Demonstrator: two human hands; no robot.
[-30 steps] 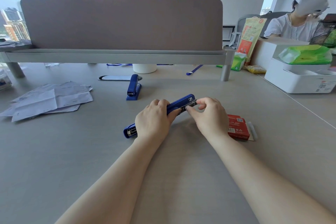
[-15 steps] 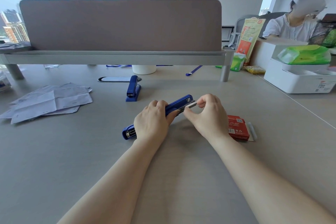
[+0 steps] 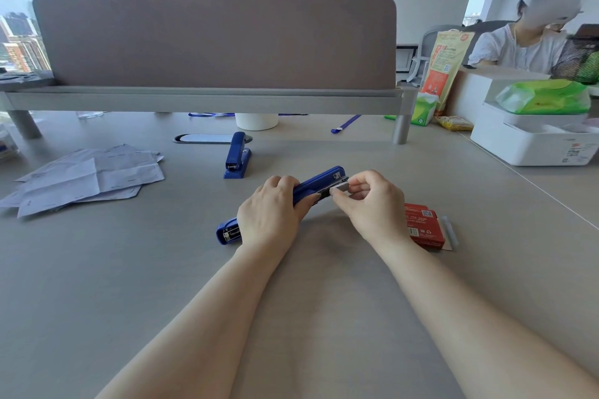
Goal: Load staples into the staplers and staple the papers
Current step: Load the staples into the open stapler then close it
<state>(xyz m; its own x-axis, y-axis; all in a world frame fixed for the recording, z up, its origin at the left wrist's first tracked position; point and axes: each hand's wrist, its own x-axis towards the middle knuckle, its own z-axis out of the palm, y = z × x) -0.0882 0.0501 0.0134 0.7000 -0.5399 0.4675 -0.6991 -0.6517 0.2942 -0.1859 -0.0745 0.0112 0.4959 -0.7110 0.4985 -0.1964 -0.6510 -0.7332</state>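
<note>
**Q:** What have your hands got hold of?

**A:** My left hand [image 3: 269,210] lies over the middle of the blue stapler [image 3: 319,183], fingers curled round its body and gripping it. My right hand [image 3: 372,204] pinches a short silver strip of staples [image 3: 340,186] between thumb and fingertips.

**Q:** Where is that strip, measured from the stapler?

**A:** Right at its far, right-hand end, touching the metal channel there. I cannot tell how far in it sits, because my fingers cover part of it.

**Q:** And the stapler itself?

**A:** It lies at a slant on the desk [image 3: 162,269]. Its near end pokes out to the left of my left hand, and its far end points away and to the right.

**Q:** What else lies around it?

**A:** A second stapler [image 3: 236,155], also blue, stands just beyond it and a little to the left, closed, apart from my hands. The papers [image 3: 87,178] lie in a loose, overlapping pile well to the left of it. A red box [image 3: 423,225] sits to the right of it, partly hidden behind my right wrist.
</note>
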